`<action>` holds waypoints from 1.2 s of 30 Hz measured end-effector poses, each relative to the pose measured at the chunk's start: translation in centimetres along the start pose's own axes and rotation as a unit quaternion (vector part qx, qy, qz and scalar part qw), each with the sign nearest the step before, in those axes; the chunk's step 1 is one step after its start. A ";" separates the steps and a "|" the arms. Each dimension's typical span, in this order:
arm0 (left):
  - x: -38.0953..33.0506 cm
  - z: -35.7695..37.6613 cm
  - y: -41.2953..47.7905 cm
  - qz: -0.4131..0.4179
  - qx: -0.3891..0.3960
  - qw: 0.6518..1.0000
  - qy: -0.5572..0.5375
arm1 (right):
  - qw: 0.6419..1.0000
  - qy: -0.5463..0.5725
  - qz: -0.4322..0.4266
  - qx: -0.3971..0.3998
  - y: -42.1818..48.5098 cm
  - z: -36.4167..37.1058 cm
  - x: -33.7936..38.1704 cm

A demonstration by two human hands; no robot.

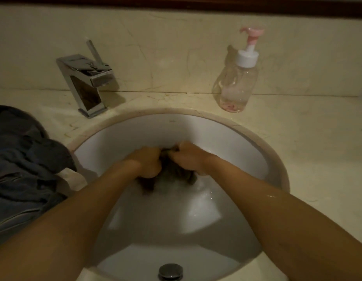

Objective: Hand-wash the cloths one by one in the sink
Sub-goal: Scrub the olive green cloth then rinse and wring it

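1. One sink point(196, 126).
2. One tap point(87, 84), behind the sink on its left.
3. One pump bottle point(235, 86), behind the sink on its right.
4. Two hands in the sink: left hand point(147, 161) and right hand point(188, 158), both gripping one dark cloth point(172, 173).
5. One heap of cloths point(24, 169) left of the sink; how many it holds cannot be told.
6. One chrome knob point(170, 271) at the sink's near rim.

A bathroom: white sink point(196, 128), chrome tap point(86, 84), soap pump bottle point(235, 82).

A dark cloth point(172, 176), bunched and wet (perhaps grey-brown; the blur hides its colour), lies in the far half of the round white sink point(135, 134), gripped by the left hand point(149, 162) and the right hand point(188, 158). Blue-grey cloths point(24, 169) lie heaped just left of the sink.
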State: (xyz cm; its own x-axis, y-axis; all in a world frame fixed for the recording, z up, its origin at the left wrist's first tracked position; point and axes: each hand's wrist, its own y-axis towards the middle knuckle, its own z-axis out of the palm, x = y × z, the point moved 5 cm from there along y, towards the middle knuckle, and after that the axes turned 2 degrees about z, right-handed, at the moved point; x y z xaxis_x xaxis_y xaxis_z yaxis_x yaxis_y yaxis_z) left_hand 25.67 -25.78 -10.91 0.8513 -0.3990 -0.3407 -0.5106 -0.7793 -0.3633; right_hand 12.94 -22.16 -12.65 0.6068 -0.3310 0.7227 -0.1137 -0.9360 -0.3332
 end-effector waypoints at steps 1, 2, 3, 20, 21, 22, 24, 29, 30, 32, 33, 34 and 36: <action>-0.5 -0.7 -0.1 -0.002 -0.026 0.995 -0.092 | 0.996 0.077 -0.002 -0.042 0.0 -1.0 0.3; -0.9 -1.4 -0.2 -0.001 -0.054 0.980 -0.192 | 0.987 0.136 -0.004 -0.084 -0.3 -2.1 0.6; -1.4 -1.7 -0.3 -0.014 -0.069 0.954 -0.290 | 0.978 0.173 -0.007 -0.114 -0.8 -2.9 0.9; -5.5 -2.1 -2.6 0.027 -0.187 0.878 -0.440 | 0.890 0.401 0.088 -0.196 -3.9 -1.7 3.3; -4.6 -2.7 -2.4 0.019 -0.198 0.867 -0.458 | 0.896 0.401 0.069 -0.176 -4.2 -1.1 3.9; -3.9 -3.2 -2.4 0.010 -0.205 0.852 -0.481 | 0.901 0.400 0.049 -0.159 -4.7 -0.5 4.7; -3.5 -3.5 -2.7 -0.013 -0.204 0.822 -0.532 | 0.912 0.382 0.023 -0.151 -4.7 -0.2 5.1; -7.4 -1.8 -3.5 0.031 -0.160 0.843 -0.513 | 0.894 0.387 0.084 -0.209 -3.9 -3.5 3.1; -7.4 -1.8 -3.5 0.037 -0.170 0.846 -0.504 | 0.891 0.397 0.090 -0.203 -4.1 -3.6 2.9; -6.2 -2.4 -3.0 0.020 -0.189 0.843 -0.504 | 0.897 0.400 0.083 -0.167 -4.9 -2.4 3.4; -5.2 -2.8 -2.7 0.006 -0.192 0.836 -0.514 | 0.904 0.397 0.071 -0.145 -5.2 -1.5 3.9; -4.4 -3.0 -2.5 -0.007 -0.197 0.826 -0.528 | 0.910 0.388 0.057 -0.133 -5.5 -0.8 4.5; -3.7 -3.3 -2.9 -0.018 -0.220 0.815 -0.536 | 0.918 0.370 0.039 -0.139 -5.4 -0.3 4.9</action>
State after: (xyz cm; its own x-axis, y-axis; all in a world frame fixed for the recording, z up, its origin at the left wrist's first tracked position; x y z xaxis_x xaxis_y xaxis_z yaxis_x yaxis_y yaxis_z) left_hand 24.40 -23.69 -5.73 0.1505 0.0957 -0.9840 -0.1932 -0.9733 -0.1242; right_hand 16.30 -18.78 -7.07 -0.1010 -0.2933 0.9507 -0.3938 -0.8657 -0.3089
